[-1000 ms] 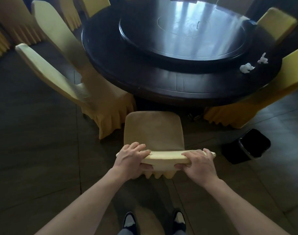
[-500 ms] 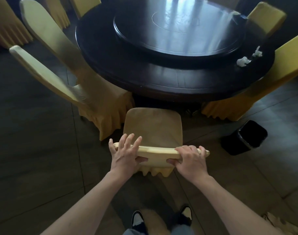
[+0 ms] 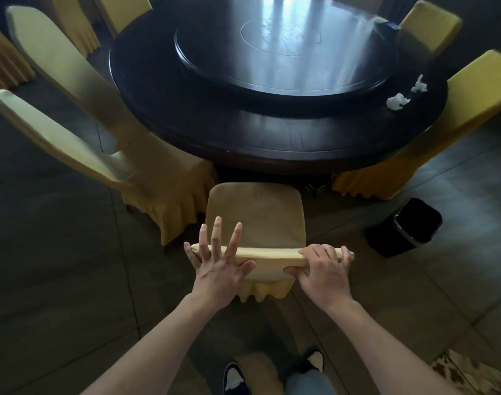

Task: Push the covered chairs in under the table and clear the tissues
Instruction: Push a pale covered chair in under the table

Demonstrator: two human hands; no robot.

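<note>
A yellow-covered chair (image 3: 257, 215) stands right in front of me, its seat front close to the edge of the round dark table (image 3: 215, 129). My right hand (image 3: 323, 269) grips the right end of the chair's top rail. My left hand (image 3: 217, 260) rests on the left end with fingers spread and straight, the thumb under the rail. Two crumpled white tissues (image 3: 397, 101) (image 3: 419, 86) lie on the table's right side.
Two covered chairs (image 3: 72, 143) (image 3: 69, 69) stand pulled out at the left, two more (image 3: 468, 101) (image 3: 429, 24) at the right. A black bin (image 3: 404, 228) sits on the floor to the right. A glossy turntable (image 3: 283, 52) fills the table's middle. My shoes (image 3: 235, 377) show below.
My left hand has loosened from a closed grip to spread fingers on the rail. The chair and table have come nearer in view; the seat front now sits by the table edge.
</note>
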